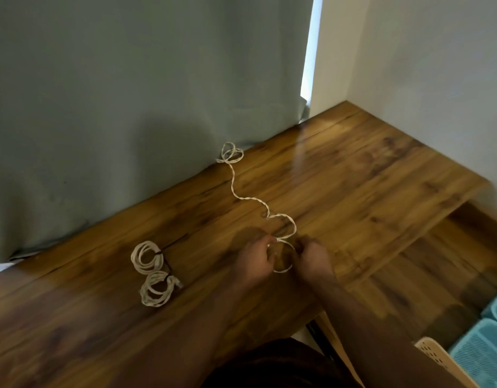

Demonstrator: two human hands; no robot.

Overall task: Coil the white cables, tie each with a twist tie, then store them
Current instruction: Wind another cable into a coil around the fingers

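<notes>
A long white cable (243, 196) snakes across the wooden table (353, 169) from a small tangle by the curtain down to my hands. My left hand (255, 260) pinches the cable at the top of a small loop (286, 268). My right hand (311, 257) grips the right side of that same loop. Two coiled white cables lie to the left: one coil (147, 257) bound with a dark twist tie, and a second coil (157, 289) just below it, touching it.
A grey-green curtain (116, 107) hangs along the table's far edge. Light blue perforated baskets (485, 351) and a cream basket (437, 357) stand on the floor at the lower right, beyond the table's right edge. A white wall closes the right side.
</notes>
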